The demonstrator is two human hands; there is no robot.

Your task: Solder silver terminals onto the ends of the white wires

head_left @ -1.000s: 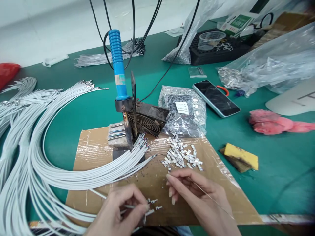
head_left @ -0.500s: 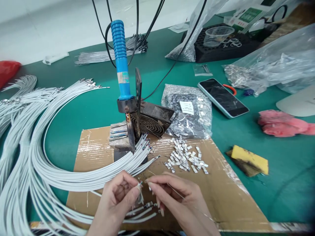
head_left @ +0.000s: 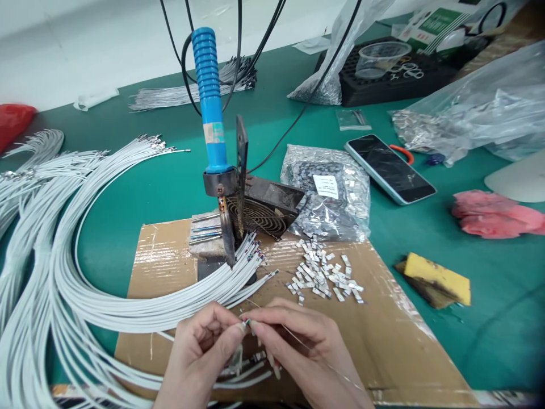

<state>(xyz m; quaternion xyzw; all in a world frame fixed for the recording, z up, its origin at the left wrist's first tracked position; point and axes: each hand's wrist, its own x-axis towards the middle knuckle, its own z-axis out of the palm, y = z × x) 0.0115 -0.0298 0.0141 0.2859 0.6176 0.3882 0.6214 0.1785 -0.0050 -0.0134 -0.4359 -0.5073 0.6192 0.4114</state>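
My left hand [head_left: 206, 346] is closed in a pinch on a white cable, whose small coloured tip [head_left: 247, 322] shows at the fingertips; most of it is hidden by the fingers. Against that tip, or very close to it, are the pinched fingertips of my right hand [head_left: 300, 343]. A thin strand of solder wire [head_left: 340, 375] runs through my right hand and pokes out past its fingers. Just beyond my hands stands a soldering iron [head_left: 210, 102] with a blue handle, held tip down in a metal stand. A bundle of white cables [head_left: 170, 309] curves beneath it.
Small white connector pieces [head_left: 319, 270] lie piled on the cardboard [head_left: 383, 341]. Behind them are a small fan [head_left: 268, 207] and a plastic bag of parts [head_left: 327, 187]. A phone [head_left: 392, 169], a yellow sponge [head_left: 438, 278] and a pink cloth [head_left: 494, 213] sit to the right.
My right hand has moved left, and its fingertips now meet those of my left hand at the cable tip. The view has shifted slightly.
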